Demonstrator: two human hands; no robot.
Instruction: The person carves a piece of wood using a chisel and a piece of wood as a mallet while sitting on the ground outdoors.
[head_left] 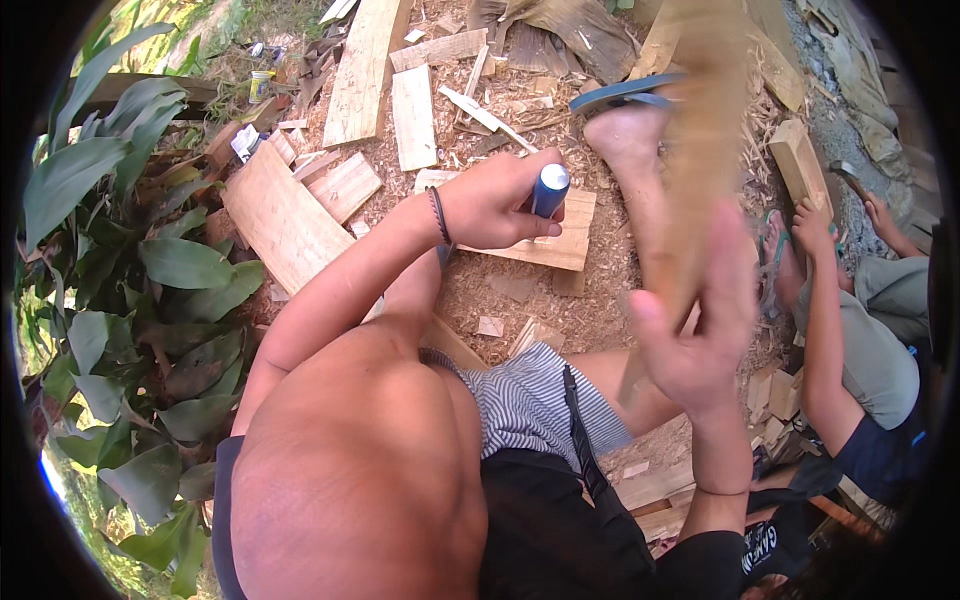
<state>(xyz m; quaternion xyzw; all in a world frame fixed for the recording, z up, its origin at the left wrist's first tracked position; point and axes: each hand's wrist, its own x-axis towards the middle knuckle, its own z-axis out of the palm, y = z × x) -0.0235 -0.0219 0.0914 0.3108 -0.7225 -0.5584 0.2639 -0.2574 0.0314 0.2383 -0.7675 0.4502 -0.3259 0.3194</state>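
My left hand (pixel 498 203), with a dark braided band at its wrist, is closed round the blue handle of a chisel-like tool (pixel 550 192). The handle's pale round end points up; its lower part is hidden by the hand. Beneath it lies a flat light-wood board (pixel 565 238), raised a little off the ground. To the right, my right hand (pixel 705 320) grips a long piece of wood (pixel 712 130), smeared by motion. The wood rises between thumb and fingers toward the top of the view, well apart from the blue handle.
Wood shavings and offcuts cover the ground, with a long plank (pixel 290 215) at left and another (pixel 365 75) beyond. Leafy plants (pixel 130 300) crowd the left. At right, another person's hand (pixel 815 225) rests on a wood block (pixel 800 165); their other hand holds a hammer (pixel 848 180).
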